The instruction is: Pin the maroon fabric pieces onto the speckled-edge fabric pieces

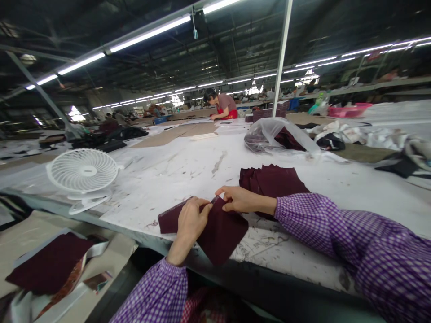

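Dark maroon fabric (224, 231) lies at the front edge of the white-covered table, one corner hanging over it. My left hand (191, 218) presses on a maroon stack (167, 220) at the left, thumb and fingers closed on the fabric's upper edge. My right hand (237, 198) pinches the same piece by its top edge, a little to the right. Just behind my right wrist sits a fanned pile of maroon pieces (276, 178), partly covered by my forearm.
A white fan (82, 170) stands at the left table edge. Behind the pile is a clear plastic bag (261, 134) with maroon cloth. More cloth lies at the right (367, 152) and lower left (50, 262). Across the table a person (224, 106) bends over work; a pole (282, 58) rises behind the bag.
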The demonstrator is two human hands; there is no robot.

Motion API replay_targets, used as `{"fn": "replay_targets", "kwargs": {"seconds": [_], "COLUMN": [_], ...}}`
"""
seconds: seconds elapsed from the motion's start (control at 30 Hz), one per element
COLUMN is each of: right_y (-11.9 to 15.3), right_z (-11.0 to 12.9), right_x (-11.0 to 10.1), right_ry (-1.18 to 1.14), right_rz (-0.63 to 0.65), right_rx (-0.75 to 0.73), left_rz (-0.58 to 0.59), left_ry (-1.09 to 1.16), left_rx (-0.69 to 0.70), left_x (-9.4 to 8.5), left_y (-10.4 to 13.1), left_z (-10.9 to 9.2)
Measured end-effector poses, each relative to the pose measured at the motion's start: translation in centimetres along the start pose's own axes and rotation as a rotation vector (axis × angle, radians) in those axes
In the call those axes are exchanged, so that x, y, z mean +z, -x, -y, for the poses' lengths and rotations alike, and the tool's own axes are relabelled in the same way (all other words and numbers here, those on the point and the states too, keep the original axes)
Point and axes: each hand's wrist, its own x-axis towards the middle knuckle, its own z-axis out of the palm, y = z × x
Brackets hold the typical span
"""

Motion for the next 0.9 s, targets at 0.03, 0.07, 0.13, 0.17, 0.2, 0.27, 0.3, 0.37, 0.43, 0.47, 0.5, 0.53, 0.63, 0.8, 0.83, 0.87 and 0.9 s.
{"fn": "replay_targets", "kwargs": {"seconds": [0.03, 0.07, 0.13, 0.17, 0.2, 0.27, 0.3, 0.37, 0.43, 0.47, 0.5, 0.53, 0.63, 0.8, 0.83, 0.87, 0.9], "right_y": [-0.1, -0.1, -0.2, -0.1, -0.1, -0.2, -0.4, -0.8, -1.4, -1.7, -2.0, -2.3, -2.7, -2.9, -2.9, -2.9, -2.9], "right_z": [-0.2, -0.2, -0.2, -0.1, 0.0, 0.2, 0.2, 0.0, -0.3, -0.5, -0.6, -0.7, -0.9, -0.9, -0.9, -0.9, -0.8], "right_x": [0.1, 0.1, -0.1, -0.4, -0.7, -1.5, -2.0, -2.7, -3.1, -3.2, -3.2, -3.1, -2.9, -2.7, -2.6, -2.6, -2.5], "right_ry": [-0.049, -0.086, -0.071, -0.022, 0.046, 0.211, 0.293, 0.436, 0.527, 0.555, 0.58, 0.606, 0.665, 0.683, 0.686, 0.692, 0.703], "right_rz": [0.014, 0.027, 0.047, 0.059, 0.063, 0.015, -0.023, -0.077, -0.058, -0.031, -0.007, 0.013, 0.067, 0.09, 0.086, 0.079, 0.073], "right_rx": [0.036, 0.065, 0.075, 0.055, 0.019, -0.075, -0.128, -0.238, -0.339, -0.379, -0.409, -0.428, -0.451, -0.482, -0.483, -0.481, -0.476], "left_rz": [-0.009, -0.011, -0.004, 0.001, 0.007, 0.022, 0.032, 0.043, 0.037, 0.03, 0.024, 0.022, 0.021, 0.013, 0.013, 0.013, 0.014], "left_ry": [-0.017, -0.02, -0.03, -0.059, -0.108, -0.227, -0.278, -0.333, -0.353, -0.361, -0.37, -0.38, -0.409, -0.403, -0.401, -0.402, -0.405], "left_rx": [-0.005, -0.019, -0.039, -0.027, 0.001, 0.073, 0.102, 0.14, 0.169, 0.185, 0.201, 0.217, 0.248, 0.26, 0.262, 0.264, 0.265], "left_x": [0.1, 0.1, 0.1, 0.1, 0.2, 0.4, 0.6, 1.0, 1.4, 1.5, 1.5, 1.5, 1.5, 1.6, 1.6, 1.6, 1.6], "left_y": [0.0, -0.1, -0.3, -0.4, -0.5, -0.6, -0.6, -0.4, -0.2, -0.1, 0.0, 0.0, 0.0, -0.1, -0.1, -0.1, -0.1], "left_z": [-0.1, -0.3, -0.4, -0.4, -0.5, -0.4, -0.4, -0.3, -0.1, 0.0, 0.0, 0.0, 0.0, 0.0, 0.0, 0.0, 0.0]}}
